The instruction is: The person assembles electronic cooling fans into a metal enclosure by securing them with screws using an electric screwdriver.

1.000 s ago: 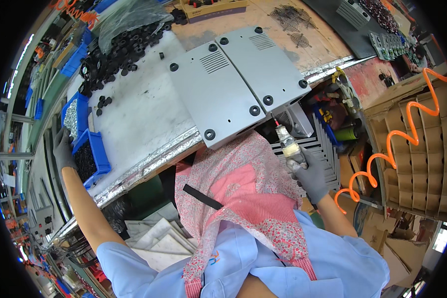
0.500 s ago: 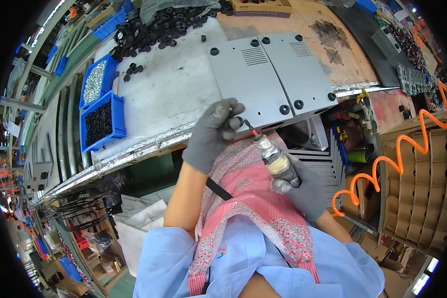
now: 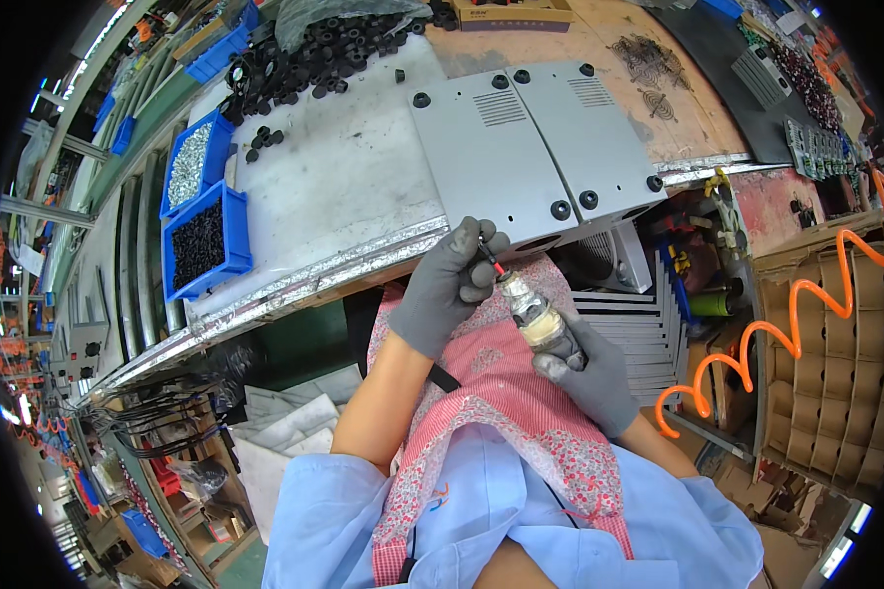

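Note:
My right hand [image 3: 597,378], in a grey glove, grips a taped air screwdriver [image 3: 530,312] whose red-collared bit points up and left. The gloved fingers of my left hand [image 3: 444,294] are pinched around the bit's tip. Something small and dark shows there, too hidden to name. Just beyond both hands, two grey metal housings lie side by side at the bench edge, a left housing [image 3: 476,167] and a right housing [image 3: 599,128]. Each has slotted vents and round black feet, one foot [image 3: 560,210] being close to my left hand.
Left on the white bench [image 3: 324,187] stand a blue bin of black screws [image 3: 198,245] and a blue bin of silver parts [image 3: 188,165]. Loose black feet [image 3: 314,64] are heaped at the back. Wire guards [image 3: 648,64] lie right; an orange coiled hose [image 3: 796,294] hangs nearby.
My left hand has moved right and slightly down, its fingers now closing over the bit's tip. The screwdriver has shifted slightly left. The housings stay in place.

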Motion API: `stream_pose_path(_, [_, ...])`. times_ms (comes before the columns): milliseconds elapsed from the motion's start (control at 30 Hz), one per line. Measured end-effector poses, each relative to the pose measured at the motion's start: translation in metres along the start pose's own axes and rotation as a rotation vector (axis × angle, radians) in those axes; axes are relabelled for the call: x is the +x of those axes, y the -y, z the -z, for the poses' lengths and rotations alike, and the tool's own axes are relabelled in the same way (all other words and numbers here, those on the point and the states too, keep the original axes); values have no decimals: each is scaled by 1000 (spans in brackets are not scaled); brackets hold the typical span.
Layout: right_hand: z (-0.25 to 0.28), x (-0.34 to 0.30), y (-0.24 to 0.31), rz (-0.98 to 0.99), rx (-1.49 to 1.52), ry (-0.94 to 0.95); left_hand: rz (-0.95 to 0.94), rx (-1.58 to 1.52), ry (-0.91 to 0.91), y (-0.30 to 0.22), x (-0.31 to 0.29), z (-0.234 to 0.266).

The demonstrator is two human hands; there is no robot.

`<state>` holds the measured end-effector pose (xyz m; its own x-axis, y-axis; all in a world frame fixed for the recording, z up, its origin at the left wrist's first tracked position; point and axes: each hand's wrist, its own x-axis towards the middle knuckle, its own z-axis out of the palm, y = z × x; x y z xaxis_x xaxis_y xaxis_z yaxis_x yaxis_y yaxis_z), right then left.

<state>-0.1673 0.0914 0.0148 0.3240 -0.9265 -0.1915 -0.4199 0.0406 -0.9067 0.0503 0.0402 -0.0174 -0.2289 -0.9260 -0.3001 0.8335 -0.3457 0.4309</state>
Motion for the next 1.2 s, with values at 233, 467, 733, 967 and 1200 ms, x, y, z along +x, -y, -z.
stream_pose_path(233, [4,-10,9,-463,431,241,-55,88,14,23,-3,14])
stream_pose_path(467, [-6,-17,-5,-585,674,238,-16,112,-176,53,-11,34])
stream_pose_path(733, [-16,-1,6,-589,628,232,-26,-1,-204,48,-8,40])
stream_pose_path(967, [-22,-3,10,-614,569,125,9,59,-155,53,8,46])
stream_pose_path(1200, [-32,-4,13,-569,404,32,42,11,-130,51,13,47])
